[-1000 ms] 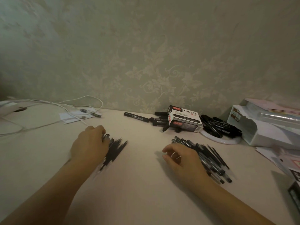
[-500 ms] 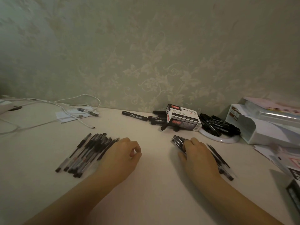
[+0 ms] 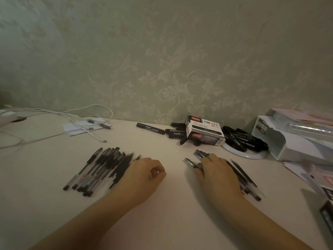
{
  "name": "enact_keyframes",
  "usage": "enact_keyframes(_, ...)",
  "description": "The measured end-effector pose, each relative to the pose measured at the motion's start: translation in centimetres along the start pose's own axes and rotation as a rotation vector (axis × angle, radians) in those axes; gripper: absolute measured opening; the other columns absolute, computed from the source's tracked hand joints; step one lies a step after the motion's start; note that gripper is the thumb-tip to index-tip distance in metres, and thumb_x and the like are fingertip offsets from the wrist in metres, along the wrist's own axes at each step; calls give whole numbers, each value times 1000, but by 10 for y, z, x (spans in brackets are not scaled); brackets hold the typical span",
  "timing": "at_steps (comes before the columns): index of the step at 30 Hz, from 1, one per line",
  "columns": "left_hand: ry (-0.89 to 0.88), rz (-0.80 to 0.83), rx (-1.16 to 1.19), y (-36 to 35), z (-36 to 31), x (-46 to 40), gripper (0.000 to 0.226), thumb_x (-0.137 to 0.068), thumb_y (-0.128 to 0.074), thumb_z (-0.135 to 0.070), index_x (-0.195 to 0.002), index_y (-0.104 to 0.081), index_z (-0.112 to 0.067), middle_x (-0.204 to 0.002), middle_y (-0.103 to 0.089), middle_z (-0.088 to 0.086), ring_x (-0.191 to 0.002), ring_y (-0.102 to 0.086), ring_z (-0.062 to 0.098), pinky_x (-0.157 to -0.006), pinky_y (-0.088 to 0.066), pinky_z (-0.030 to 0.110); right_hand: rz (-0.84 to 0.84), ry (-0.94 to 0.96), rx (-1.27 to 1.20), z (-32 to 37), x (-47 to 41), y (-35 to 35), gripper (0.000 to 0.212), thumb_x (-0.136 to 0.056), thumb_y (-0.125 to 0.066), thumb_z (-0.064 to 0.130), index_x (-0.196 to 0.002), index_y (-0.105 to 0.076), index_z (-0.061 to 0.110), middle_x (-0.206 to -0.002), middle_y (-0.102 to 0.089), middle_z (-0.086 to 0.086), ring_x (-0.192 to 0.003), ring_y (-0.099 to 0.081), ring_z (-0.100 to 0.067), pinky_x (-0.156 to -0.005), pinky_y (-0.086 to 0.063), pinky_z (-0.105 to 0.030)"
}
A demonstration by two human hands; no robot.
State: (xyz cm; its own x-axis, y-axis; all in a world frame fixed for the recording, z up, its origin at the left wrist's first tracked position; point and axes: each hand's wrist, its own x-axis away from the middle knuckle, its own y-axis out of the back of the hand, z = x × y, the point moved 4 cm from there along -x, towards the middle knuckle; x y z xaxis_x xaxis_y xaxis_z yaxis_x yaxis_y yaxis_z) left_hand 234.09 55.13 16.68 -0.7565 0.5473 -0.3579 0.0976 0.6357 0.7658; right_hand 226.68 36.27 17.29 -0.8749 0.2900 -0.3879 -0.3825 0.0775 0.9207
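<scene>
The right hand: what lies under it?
Under the right hand lies a pile of black pens; their ends stick out ahead of it and to its right. How many the palm covers, and whether the fingers grip one, cannot be seen.

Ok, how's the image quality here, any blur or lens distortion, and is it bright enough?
Head view: dim, greenish light; the left pens smear with motion blur beside the left hand; the marker box print reads sharp; the wide lens bows the far edge of the table.

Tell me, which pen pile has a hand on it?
The right pile; the right hand covers it. The left pile lies uncovered beside the left hand.
</scene>
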Motion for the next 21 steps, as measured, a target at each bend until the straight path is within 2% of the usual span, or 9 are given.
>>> enact_keyframes(3, 106, 61, 310, -6, -3, 1, 9, -89, -62, -35, -89, -69, -31, -78, -67, -10, -69, -62, 0, -68, -50, 13, -42, 26, -340, 6, -1, 7, 19, -97, -53, 43, -90, -60, 26, -89, -57, 11, -81, -54, -5, -65, -39, -18)
enact_keyframes(5, 135, 145, 528, -12, -10, 2, 13, -92, -59, -34, -100, -67, -28, -88, -70, -6, -76, -68, 7, -75, -57, 27, 57, 10, -726, 16, 1, 2, 19, -93, -62, 42, -82, -65, 27, -75, -65, 7, -71, -61, -5, -62, -48, -17)
enact_keyframes(7, 153, 166, 713, -15, -18, 2, 17, -95, -55, -28, -105, -66, -20, -94, -71, 3, -79, -71, 16, -78, -59, 36, 243, -14, -1094, 29, 7, -7, 23, -92, -64, 41, -83, -70, 21, -73, -71, 1, -69, -67, -14, -70, -57, -34)
enact_keyframes(8, 158, 163, 755, -16, -21, 3, 16, -96, -54, -26, -105, -65, -19, -93, -71, 5, -77, -70, 19, -76, -60, 37, 314, -22, -1217, 33, 10, -12, 28, -93, -62, 42, -85, -71, 17, -71, -70, -2, -66, -65, -22, -68, -55, -42)
enact_keyframes(10, 142, 171, 729, -17, -25, 4, 14, -97, -51, -25, -103, -63, -21, -88, -68, 5, -66, -67, 21, -63, -58, 33, 382, 19, -1279, 37, 14, -17, 36, -95, -57, 45, -83, -70, 13, -65, -66, -3, -57, -57, -21, -59, -47, -37)
enact_keyframes(12, 106, 168, 630, -16, -24, 5, 14, -98, -50, -29, -105, -61, -24, -84, -65, 2, -54, -60, 12, -50, -48, 24, 347, 44, -1211, 34, 13, -16, 29, -97, -56, 43, -83, -68, 21, -64, -67, -1, -54, -56, -13, -54, -45, -29)
enact_keyframes(14, 24, 111, 427, -11, -23, 3, 14, -98, -48, -31, -106, -60, -29, -83, -63, -5, -59, -56, 3, -55, -43, 18, 271, 7, -1200, 28, 10, -15, 18, -95, -59, 43, -84, -63, 30, -68, -69, -1, -54, -58, -8, -50, -45, -23)
enact_keyframes(16, -100, 86, 198, -7, -25, 3, 14, -99, -47, -27, -103, -60, -28, -85, -60, -11, -73, -55, 0, -64, -38, 11, 253, -2, -1284, 27, 9, -15, 11, -94, -62, 40, -88, -61, 30, -71, -70, -3, -54, -59, -10, -49, -46, -21)
enact_keyframes(21, -201, 174, 106, -12, -27, 4, 15, -100, -44, -27, -88, -53, -24, -74, -52, -13, -69, -48, 2, -60, -33, 18, 254, 54, -1319, 27, 8, -14, 12, -94, -66, 21, -86, -62, 13, -68, -70, -2, -57, -61, -8, -53, -46, -19)
